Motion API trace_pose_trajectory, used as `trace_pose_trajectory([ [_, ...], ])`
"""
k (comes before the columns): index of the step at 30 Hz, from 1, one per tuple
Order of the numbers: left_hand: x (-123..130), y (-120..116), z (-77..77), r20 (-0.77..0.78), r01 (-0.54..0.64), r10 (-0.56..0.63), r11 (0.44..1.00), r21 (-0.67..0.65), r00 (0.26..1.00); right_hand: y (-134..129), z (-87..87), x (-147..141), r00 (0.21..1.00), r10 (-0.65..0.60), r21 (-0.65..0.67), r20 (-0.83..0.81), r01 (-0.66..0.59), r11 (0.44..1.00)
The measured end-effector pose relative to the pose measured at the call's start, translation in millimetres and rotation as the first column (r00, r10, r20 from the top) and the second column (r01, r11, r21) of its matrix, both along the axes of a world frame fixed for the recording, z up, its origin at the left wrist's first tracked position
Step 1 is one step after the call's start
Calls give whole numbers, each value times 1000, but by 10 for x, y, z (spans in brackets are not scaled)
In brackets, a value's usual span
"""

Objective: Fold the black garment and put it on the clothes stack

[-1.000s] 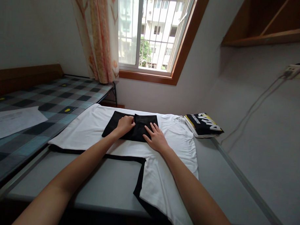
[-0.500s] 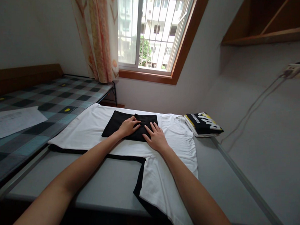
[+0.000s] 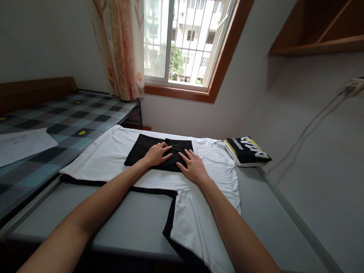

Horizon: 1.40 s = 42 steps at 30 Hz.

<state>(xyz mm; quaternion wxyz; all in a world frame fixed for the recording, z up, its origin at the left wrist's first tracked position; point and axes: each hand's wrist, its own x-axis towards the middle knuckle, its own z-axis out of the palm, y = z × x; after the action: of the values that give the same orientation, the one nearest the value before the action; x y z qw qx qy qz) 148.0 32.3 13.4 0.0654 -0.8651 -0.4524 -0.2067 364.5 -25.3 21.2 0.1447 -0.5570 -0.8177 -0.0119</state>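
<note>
A folded black cloth [image 3: 136, 151] lies flat on a white T-shirt [image 3: 103, 157] that is spread over a grey table. Black fabric shows along the shirt's near edge, beneath the white. My left hand [image 3: 157, 154] rests on the middle of the black cloth with its fingers apart. On the cloth's right part lies my right hand [image 3: 194, 167], fingers spread, its palm reaching onto the white shirt. Neither hand grips anything. One sleeve of the shirt hangs toward me over the table's near edge, partly behind my right forearm.
A folded black garment with white and yellow print [image 3: 247, 150] sits at the table's [image 3: 131, 218] far right. To the left is a bed with a checked cover [image 3: 90, 119], carrying paper sheets [image 3: 20, 146]. A window [image 3: 188, 41], curtain [image 3: 122, 47] and wall shelf [image 3: 325, 44] surround the table.
My right hand has slid slightly to the right, and the black cloth's right edge has shifted a little that way. My left hand stays almost where it was.
</note>
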Motion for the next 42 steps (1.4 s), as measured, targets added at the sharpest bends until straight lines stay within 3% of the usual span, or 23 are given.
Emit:
trace_pose_trajectory([
  [5,6,-4,12,15,-10,11,1000,-18,1000,9,-14,8,1000,17,32,-12,-17,999],
  [11,-5,0,5,66,-7,9,999,-41,998,-85,87,-93,990,140,217,-31,-130,968],
  [20,2,0,-7,80,1,2,999,-42,997,-81,-61,-141,983,163,46,84,-168,985],
  [31,29,-60,10,65,-18,16,999,33,998,-80,-37,-142,985,156,25,69,-158,987],
  [34,33,-59,73,70,-8,9,1000,-21,997,-83,-31,-140,985,158,22,68,-160,987],
  [37,-34,21,209,183,42,-8,982,-183,983,-86,-33,-137,985,160,28,64,-162,986],
  [40,-205,136,359,294,-14,94,965,-260,951,-88,-42,-135,985,162,44,58,-165,985],
  [42,-379,196,422,288,-212,270,953,-217,919,-86,-48,-135,985,162,47,54,-165,985],
])
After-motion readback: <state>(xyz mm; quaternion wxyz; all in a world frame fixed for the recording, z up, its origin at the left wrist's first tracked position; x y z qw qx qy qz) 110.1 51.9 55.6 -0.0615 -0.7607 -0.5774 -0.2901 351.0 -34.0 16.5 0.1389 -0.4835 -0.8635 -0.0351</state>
